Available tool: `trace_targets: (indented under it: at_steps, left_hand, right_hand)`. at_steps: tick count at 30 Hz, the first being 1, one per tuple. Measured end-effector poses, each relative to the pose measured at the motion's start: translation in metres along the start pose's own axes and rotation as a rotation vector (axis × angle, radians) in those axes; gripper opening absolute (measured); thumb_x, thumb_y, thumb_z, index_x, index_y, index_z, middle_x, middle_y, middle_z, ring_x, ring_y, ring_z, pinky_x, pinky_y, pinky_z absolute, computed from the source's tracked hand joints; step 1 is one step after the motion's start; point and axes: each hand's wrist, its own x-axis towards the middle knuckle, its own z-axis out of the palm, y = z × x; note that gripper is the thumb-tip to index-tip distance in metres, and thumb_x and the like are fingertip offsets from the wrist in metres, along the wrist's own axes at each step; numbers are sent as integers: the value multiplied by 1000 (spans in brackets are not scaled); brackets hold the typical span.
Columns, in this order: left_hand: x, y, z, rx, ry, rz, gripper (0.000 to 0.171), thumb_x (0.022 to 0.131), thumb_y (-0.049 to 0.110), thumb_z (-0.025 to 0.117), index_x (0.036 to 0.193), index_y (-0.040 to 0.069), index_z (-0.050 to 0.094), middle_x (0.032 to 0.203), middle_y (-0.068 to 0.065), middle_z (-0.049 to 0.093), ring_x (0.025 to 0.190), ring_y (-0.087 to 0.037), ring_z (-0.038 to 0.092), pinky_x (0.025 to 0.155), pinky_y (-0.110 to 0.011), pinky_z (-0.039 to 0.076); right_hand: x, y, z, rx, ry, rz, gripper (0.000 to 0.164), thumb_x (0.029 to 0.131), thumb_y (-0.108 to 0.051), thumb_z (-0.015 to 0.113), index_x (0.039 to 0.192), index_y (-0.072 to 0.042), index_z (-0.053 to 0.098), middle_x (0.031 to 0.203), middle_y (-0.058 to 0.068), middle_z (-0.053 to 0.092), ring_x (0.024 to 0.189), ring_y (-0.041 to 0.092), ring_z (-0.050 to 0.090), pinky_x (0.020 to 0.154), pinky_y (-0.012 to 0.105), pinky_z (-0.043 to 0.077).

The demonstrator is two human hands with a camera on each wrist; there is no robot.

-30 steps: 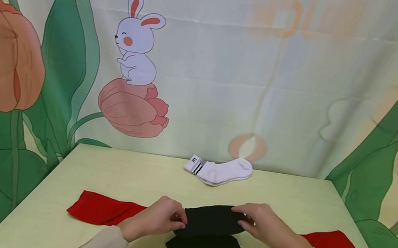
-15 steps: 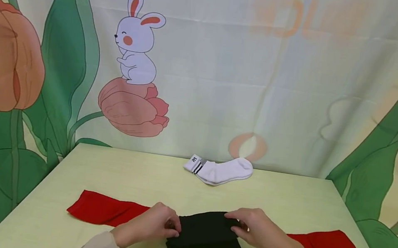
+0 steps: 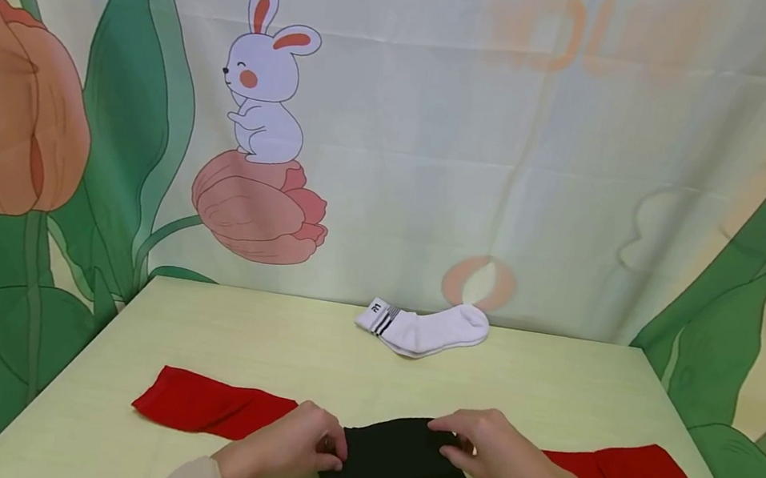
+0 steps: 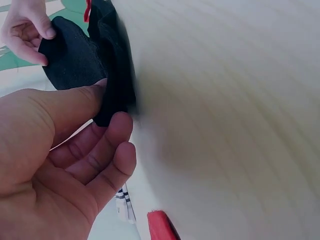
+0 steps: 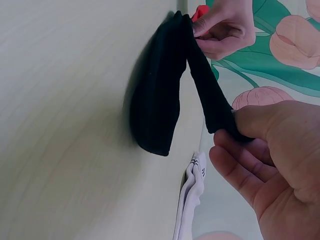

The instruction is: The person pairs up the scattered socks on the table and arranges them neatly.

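Observation:
Both hands hold a black sock (image 3: pixel 392 446) stretched between them at the front middle of the table. My left hand (image 3: pixel 297 446) pinches its left end between thumb and fingers. At the other end, the thumb and fingertips of my right hand (image 3: pixel 500 456) pinch the far corner. Directly beneath lies a second black sock (image 5: pixel 157 95), flat on the table. In the right wrist view the held sock (image 5: pixel 204 80) tilts up away from the lower one, a gap widening toward my right hand. From the head view it covers most of the lower sock.
A red sock (image 3: pixel 209 404) lies to the left, partly behind my left hand. Another red sock (image 3: pixel 635 472) lies at the right, its inner end hidden by my right arm. White socks with black stripes (image 3: pixel 425 333) rest near the table's back edge, before a printed curtain (image 3: pixel 394 152).
Both hands have lowered the held black sock toward me and down over the other black sock, which shows less now. The red and white socks stay put.

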Motion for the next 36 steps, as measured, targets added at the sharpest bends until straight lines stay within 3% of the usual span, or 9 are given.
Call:
trace_targets:
  at_steps: [16,25,30,36]
  left_hand:
    - [1,2,1,23,-31,-32,3,89,11,81,91,11,79,84,10,71,67,-1,57,67,-19,52]
    - [1,2,1,26,-22,-24,6,88,8,82,91,13,79,82,13,69,65,-1,57,65,-19,51]
    - [0,4,0,24,-29,-33,6,88,9,82,92,12,79,82,12,70,65,-1,57,66,-19,51]
    - [0,1,-1,6,-36,-11,6,89,9,80,94,11,79,84,11,71,66,-2,57,66,-20,52]
  right_hand:
    - [-8,3,8,26,-51,57,30,89,-5,79,118,-2,74,100,4,75,67,-4,52,65,16,50]
    - [-13,7,16,19,-105,83,27,87,-4,80,114,-2,75,100,5,76,73,-3,58,68,17,53]
    - [-13,8,20,33,-164,137,26,88,-5,80,113,-3,75,102,3,75,75,-2,57,71,18,54]
    - [-15,12,24,23,-166,123,26,87,-6,81,112,-4,76,96,-2,70,70,-4,53,68,17,52]
